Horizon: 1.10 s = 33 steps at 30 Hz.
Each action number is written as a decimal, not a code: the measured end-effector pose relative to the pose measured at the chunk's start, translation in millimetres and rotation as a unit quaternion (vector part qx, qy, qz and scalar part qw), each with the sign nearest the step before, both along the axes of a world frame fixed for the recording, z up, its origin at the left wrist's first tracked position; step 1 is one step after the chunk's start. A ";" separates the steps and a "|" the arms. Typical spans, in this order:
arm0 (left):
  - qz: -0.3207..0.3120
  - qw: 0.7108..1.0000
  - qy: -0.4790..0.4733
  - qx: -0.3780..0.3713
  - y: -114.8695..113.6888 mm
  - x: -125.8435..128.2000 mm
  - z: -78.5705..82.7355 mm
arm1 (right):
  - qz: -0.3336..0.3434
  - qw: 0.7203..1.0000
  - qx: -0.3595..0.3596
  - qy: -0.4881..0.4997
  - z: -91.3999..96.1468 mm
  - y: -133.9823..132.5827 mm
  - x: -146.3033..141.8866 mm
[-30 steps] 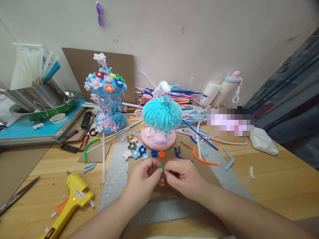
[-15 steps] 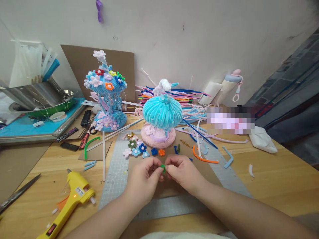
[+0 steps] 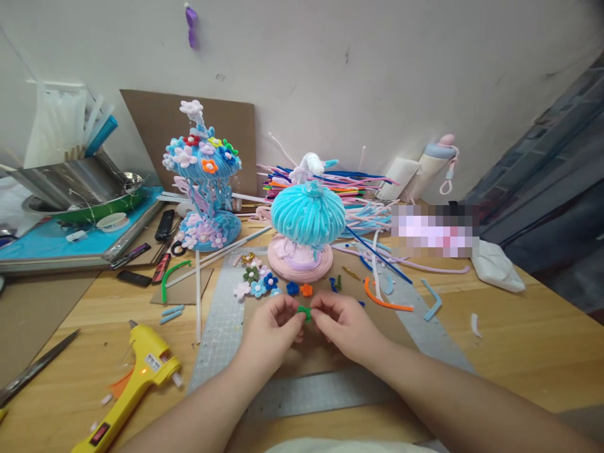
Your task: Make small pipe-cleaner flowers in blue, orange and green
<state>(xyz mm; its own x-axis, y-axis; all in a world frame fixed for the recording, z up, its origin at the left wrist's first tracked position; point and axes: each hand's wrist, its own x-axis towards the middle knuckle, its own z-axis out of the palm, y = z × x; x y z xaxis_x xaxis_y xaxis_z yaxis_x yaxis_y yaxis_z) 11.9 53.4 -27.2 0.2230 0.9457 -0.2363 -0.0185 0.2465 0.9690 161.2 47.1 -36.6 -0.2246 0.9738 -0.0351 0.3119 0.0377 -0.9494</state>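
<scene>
A small green pipe-cleaner flower [image 3: 304,312] is pinched between both hands above the brown cardboard. My left hand [image 3: 274,324] grips its left side with thumb and forefinger, and my right hand [image 3: 346,321] has hold of the right side. Fingertips hide part of its shape. Just beyond the hands lie a dark blue flower [image 3: 292,288], an orange flower [image 3: 307,290] and a cluster of others, including a light blue flower [image 3: 258,288]. Behind them stands a turquoise pipe-cleaner dome [image 3: 308,215] over a pink round base [image 3: 283,267].
A yellow glue gun [image 3: 146,365] lies at the left, with scissors [image 3: 40,365] beyond it. A flower-covered blue lamp-like piece [image 3: 205,167] stands back left. Bundled pipe cleaners [image 3: 325,185] line the wall. An orange strip [image 3: 387,304] lies right of the hands on the cutting mat [image 3: 221,321].
Both hands stay close together; the fingers have drawn slightly apart, and more of the green piece shows between them. The camera view has shifted slightly.
</scene>
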 end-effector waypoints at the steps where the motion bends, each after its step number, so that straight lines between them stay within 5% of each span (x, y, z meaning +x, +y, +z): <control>1: -0.003 1.000 0.008 0.006 -0.3 0.0 -0.8 | -0.005 1.000 0.007 0.000 -0.3 -0.1 0.3; 9: -0.027 0.996 -0.056 -0.064 0.5 -3.0 -2.7 | 0.034 0.997 -0.029 0.060 0.5 -2.5 -2.0; 15: -0.025 0.999 0.003 0.024 0.1 -5.3 -0.5 | 0.037 0.993 -0.099 0.060 -0.2 -3.2 -3.9; 22: -0.028 0.999 -0.027 0.009 0.9 -5.8 1.7 | 0.015 0.986 -0.114 0.117 2.9 -1.6 -4.9; 33: -0.068 0.997 0.006 0.027 -2.3 -5.1 -0.8 | 0.066 0.996 0.024 -0.053 2.7 -2.1 5.8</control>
<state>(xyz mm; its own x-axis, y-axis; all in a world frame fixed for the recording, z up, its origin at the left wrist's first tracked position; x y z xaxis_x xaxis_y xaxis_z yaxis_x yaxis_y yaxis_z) 6.8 51.1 -28.0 0.3484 0.9180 -0.1897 0.0225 0.1941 0.9807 167.0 45.0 -33.9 -0.3482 0.9372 -0.0192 0.4003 0.1301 -0.9071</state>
